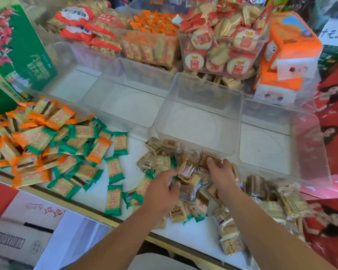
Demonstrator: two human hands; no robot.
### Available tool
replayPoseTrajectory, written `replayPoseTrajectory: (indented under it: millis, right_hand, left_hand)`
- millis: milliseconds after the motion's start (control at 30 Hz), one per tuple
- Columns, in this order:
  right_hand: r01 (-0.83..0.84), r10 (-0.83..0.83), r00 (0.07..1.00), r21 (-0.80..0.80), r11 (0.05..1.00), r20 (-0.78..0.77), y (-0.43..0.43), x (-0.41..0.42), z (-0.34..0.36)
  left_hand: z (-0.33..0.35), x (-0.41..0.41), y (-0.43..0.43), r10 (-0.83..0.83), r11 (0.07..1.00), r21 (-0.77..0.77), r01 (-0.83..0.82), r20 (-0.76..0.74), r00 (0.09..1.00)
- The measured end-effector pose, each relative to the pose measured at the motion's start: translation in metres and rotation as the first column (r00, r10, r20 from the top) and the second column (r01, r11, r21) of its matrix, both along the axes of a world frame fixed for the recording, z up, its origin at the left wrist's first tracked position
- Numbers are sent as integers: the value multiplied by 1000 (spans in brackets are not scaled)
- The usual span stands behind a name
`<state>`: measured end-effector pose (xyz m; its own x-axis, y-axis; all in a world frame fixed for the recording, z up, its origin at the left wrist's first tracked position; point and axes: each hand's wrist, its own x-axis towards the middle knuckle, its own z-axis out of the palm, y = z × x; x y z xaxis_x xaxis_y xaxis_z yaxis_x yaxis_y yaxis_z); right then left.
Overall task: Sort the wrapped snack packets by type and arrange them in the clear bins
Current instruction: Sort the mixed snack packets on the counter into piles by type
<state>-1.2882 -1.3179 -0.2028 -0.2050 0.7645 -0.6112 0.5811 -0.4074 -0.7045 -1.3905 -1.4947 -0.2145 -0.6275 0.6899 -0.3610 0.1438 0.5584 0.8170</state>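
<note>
A heap of clear-wrapped brown biscuit packets lies on the white tabletop just in front of an empty clear bin. My left hand pinches packets at the heap's left side between thumb and curled fingers. My right hand lies on top of the heap with its fingers stretched forward over the packets. Further brown packets spread to the right. Orange-wrapped packets and green-wrapped packets are mixed in a big pile at the left. Two more empty clear bins flank the middle one.
Behind the empty bins stand full bins of orange sweets and round crackers. Orange tissue packs sit at the back right and a green box at the left. A cardboard box sits below the table's front edge.
</note>
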Motion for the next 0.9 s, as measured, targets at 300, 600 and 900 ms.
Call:
replayPoseTrajectory:
  millis: [300, 600, 900]
  right_hand:
    - [167, -165, 986, 115, 979, -29, -19, -1, -8]
    - [270, -277, 956, -79, 960, -100, -20, -3, -17]
    - [249, -228, 962, 134, 959, -153, -43, -3, 20]
  left_hand:
    - [-28, -26, 65, -194, 966, -217, 138, -267, 944]
    - [-21, -18, 51, -83, 994, -78, 79, -52, 995]
    - [4, -88, 21, 13, 998, 60, -10, -56, 998]
